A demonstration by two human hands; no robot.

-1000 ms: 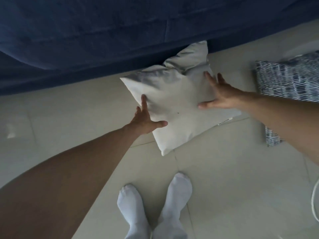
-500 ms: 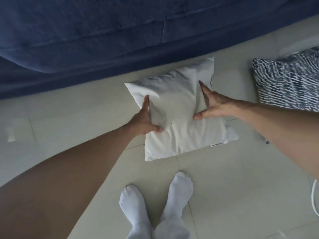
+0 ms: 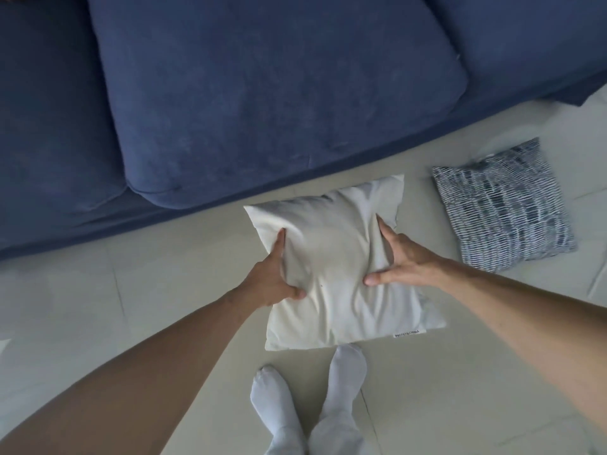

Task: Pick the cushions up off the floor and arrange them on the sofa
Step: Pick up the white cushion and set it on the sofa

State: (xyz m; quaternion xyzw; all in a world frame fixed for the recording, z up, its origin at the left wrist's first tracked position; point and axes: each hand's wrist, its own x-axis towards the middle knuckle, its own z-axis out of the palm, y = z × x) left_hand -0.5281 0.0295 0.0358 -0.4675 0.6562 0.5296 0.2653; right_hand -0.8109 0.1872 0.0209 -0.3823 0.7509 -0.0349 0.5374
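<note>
Both hands have closed in on the white cushion [image 3: 341, 270] since the earlier frames, when they lay flat and spread on it, and more of the sofa [image 3: 262, 93] seat is now in view. Left hand [image 3: 269, 280] grasps the cushion's left side: thumb pressed into the near face, index finger extended along the edge, remaining fingers hidden behind the fabric. Right hand [image 3: 402, 261] grasps the right side: thumb on the near face pointing left, fingers laid up along the edge. Fabric is creased and pinched between the two grips.

Whether the cushion is clear of the floor [image 3: 131, 290] cannot be told; its lower edge overlaps the toe of the right sock [image 3: 345, 372]. A small label sits at its lower right corner; the text is too small to read reliably. The cushion's top edge lies just in front of the sofa's front edge.

A patterned cushion [image 3: 502, 205], dark blue and white, lies flat on the floor to the right, apart from the white cushion and near the sofa's front right corner. Both socks stand on the pale tiled floor, left sock [image 3: 276, 402] beside the right.
</note>
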